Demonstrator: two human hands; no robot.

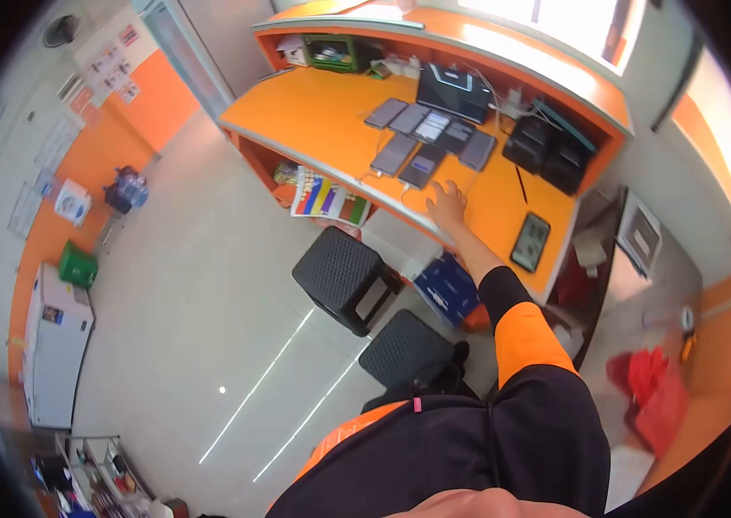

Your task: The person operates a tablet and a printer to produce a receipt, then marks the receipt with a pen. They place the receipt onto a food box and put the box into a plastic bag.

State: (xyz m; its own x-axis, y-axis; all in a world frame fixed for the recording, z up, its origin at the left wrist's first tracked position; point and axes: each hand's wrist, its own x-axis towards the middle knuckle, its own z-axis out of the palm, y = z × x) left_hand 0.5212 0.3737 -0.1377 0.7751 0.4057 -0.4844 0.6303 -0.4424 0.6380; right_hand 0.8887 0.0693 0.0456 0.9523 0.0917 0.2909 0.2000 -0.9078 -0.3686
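Note:
My right hand [447, 205] reaches over the front part of the orange desk [314, 99], its fingers apart and nothing in them. Just beyond the fingertips lies a dark phone with a lit screen [422, 165]. It belongs to a group of several phones set out in rows, among them a grey phone [393, 154] and one with a bright white screen [431, 127]. A larger phone [530, 242] lies apart, near the desk's right end, to the right of my forearm. My left hand is out of view.
Behind the phones stands a dark laptop-like device [453, 92]; black boxes [547, 151] sit right of it. A thin black stick [521, 184] lies on the desk. Two black stools [340, 269] [407, 348] and a blue box [446, 289] stand before it.

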